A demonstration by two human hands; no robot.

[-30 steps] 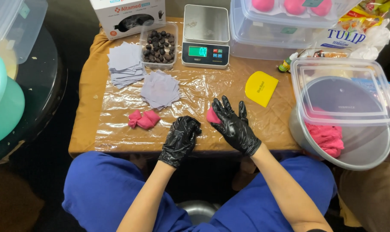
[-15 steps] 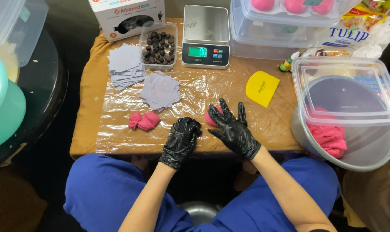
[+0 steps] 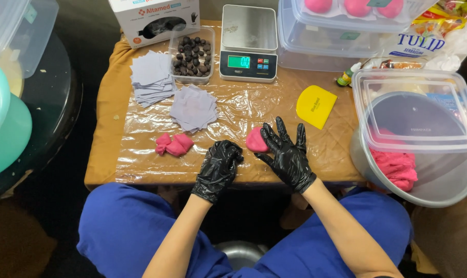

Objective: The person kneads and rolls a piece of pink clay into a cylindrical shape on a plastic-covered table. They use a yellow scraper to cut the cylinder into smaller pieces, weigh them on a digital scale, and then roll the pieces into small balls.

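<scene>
Both my hands wear black gloves at the near edge of a small table covered with clear film. My left hand rests there curled into a loose fist with nothing visible in it. My right hand has its fingers spread. A flattened pink dough piece lies on the film against its thumb side. A second, crumpled lump of pink dough lies to the left of my left hand, apart from it.
Grey paper squares sit in two piles. Behind them are a tub of dark balls, a digital scale and a glove box. A yellow scraper lies right of centre. A steel bowl of pink dough under a clear lid stands at right.
My right hand has shifted slightly, and the pink piece shows more at its thumb side. My left hand has stayed curled in the same place.
</scene>
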